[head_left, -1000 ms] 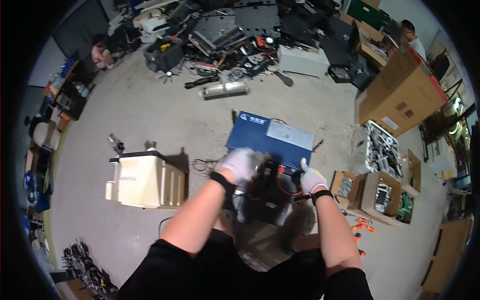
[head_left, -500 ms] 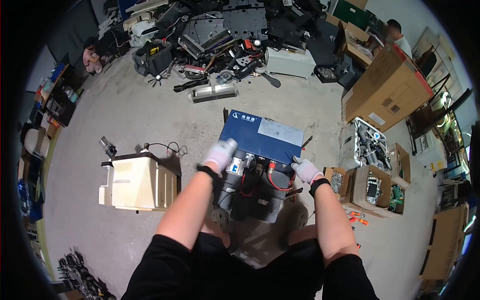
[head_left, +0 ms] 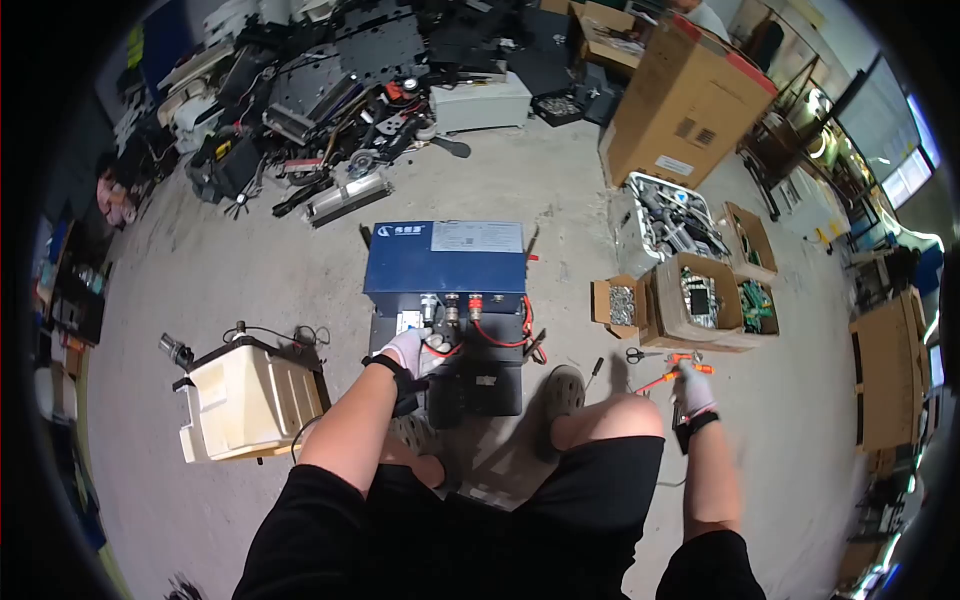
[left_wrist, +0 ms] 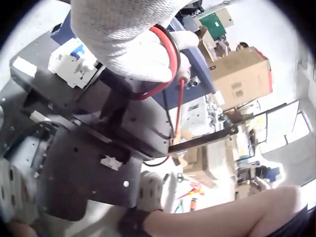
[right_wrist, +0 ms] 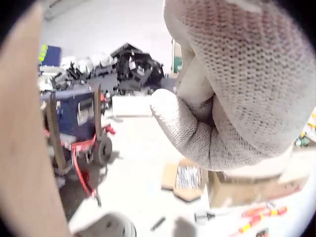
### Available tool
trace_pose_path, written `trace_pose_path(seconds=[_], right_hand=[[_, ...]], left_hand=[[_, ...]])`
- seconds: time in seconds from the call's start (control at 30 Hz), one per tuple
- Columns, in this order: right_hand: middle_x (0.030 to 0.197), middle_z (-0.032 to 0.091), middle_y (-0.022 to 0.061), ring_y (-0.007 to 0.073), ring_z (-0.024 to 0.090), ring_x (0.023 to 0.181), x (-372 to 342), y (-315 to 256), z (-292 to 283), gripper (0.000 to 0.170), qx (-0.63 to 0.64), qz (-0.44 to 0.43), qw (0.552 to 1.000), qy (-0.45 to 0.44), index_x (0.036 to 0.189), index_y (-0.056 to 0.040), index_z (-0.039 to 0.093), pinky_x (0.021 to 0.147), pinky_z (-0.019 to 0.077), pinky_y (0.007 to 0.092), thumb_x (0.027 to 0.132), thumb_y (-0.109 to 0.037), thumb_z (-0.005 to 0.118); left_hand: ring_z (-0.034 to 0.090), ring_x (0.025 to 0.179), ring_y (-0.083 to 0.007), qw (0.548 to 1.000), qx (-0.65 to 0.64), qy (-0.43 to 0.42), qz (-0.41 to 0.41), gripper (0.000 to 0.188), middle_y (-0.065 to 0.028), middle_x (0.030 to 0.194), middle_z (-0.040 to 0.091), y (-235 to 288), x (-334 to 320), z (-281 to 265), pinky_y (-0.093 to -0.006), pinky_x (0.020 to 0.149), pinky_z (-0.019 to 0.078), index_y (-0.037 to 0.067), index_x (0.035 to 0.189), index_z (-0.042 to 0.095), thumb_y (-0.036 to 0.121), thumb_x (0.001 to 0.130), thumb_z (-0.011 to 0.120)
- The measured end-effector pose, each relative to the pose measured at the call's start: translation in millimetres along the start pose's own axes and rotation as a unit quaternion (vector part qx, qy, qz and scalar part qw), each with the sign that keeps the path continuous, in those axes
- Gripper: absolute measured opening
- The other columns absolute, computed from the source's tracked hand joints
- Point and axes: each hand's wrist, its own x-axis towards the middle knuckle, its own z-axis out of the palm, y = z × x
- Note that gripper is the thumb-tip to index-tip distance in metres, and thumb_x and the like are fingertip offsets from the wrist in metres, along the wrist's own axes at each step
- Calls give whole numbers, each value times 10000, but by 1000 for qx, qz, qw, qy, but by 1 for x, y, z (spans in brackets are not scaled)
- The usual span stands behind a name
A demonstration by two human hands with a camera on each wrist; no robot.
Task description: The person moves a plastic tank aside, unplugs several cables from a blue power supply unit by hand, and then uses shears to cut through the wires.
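My gloved left hand (head_left: 408, 350) is at the front of a blue metal box (head_left: 420, 275) mounted on a black wheeled base (head_left: 500, 395). Its curled fingers grip a red cable (left_wrist: 158, 90), with a black cable running alongside. Beside that hand sits a white breaker block with a blue switch (left_wrist: 75, 61). Low on the right, my gloved right hand (head_left: 695, 388) hangs over the floor tools, fingers loosely bent around nothing. From the head it overlaps an orange-handled screwdriver (head_left: 706, 369); the right wrist view shows the tools apart from the fingers.
Scissors (head_left: 640, 355) and a small black-handled tool (head_left: 597, 367) lie on the floor. Cardboard boxes of parts (head_left: 660, 315) and a white crate (head_left: 630, 225) stand right. A cream tank (head_left: 250, 395) is at left; a scrap heap (head_left: 330, 110) spreads behind. My shoes flank the base.
My right hand has left the blue box's right corner and moved down right to the floor tools. The left hand has come down onto the cables. The head view has swung right.
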Motion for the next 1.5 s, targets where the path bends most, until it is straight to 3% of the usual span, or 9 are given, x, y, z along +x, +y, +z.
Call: trace_pose_path(seconds=[0.17,0.23,0.3,0.37,0.73,1.1,1.3,1.4,1.5], right_hand=[[548,419,-23,138,396,423,-20,219,-53,623,-283,28,958,-34,952,-54,662,405,315,337,1006,-622,412],[580,484,48,194,454,444,31,375,-73,759,-59,147,987,-11,975,-20,672,434,395,362,986,-706,347],[1045,695,226,332,681,953,-60,302,-50,790,-352,26,936,-2,1187,50,631,721,566,462,1028,-640,284],[1098,680,275,384,665,1062,-34,363,-76,585,-452,-6,892,31,1192,34,642,817,557,455,1049,-462,366],[691,612,30,143,572,546,3,302,-107,248,94,73,989,86,972,-67,681,473,475,309,1022,-262,537],[1187,650,306,401,613,1167,69,426,-47,561,-202,54,976,56,1163,6,667,978,486,438,964,-494,508],[1057,708,195,330,677,957,70,194,-149,327,-464,23,879,105,1072,-27,683,723,514,464,961,-313,568],[871,655,183,353,649,805,105,49,-247,231,-668,-490,530,181,1073,-96,677,695,543,444,860,-95,587],[1057,656,35,131,602,918,-17,-170,-181,367,-352,-190,903,156,1176,-93,664,755,455,283,994,-405,599]], left_hand=[[706,913,-333,876,414,200,145,324,-164,913,717,4,48,-48,-454,739,564,46,1017,693,342,888,672],[695,975,-395,392,855,182,286,295,-232,1003,713,13,-7,-42,-496,792,554,35,1067,684,268,890,653],[682,977,-377,454,823,153,306,392,-215,1042,706,29,-17,-63,-481,816,525,62,1249,596,235,900,640],[629,900,-254,904,339,178,189,381,-76,1039,686,55,-48,-49,-384,847,494,83,1120,666,412,934,620],[548,1158,-152,879,176,82,437,334,-6,1240,589,192,-382,0,-315,995,419,153,1238,595,400,1019,545],[525,1256,-289,935,270,201,116,593,-110,1431,537,2,-88,18,-475,1027,427,102,1406,488,525,990,517],[616,669,-175,876,341,226,256,533,-66,862,672,28,10,-12,-348,599,492,41,1007,642,564,910,668],[623,607,-136,885,338,193,254,598,-41,808,659,2,8,22,-298,508,488,48,1056,635,621,887,665],[632,595,-124,894,271,223,278,625,-42,819,657,-10,33,29,-282,490,492,33,1149,587,611,916,628]])
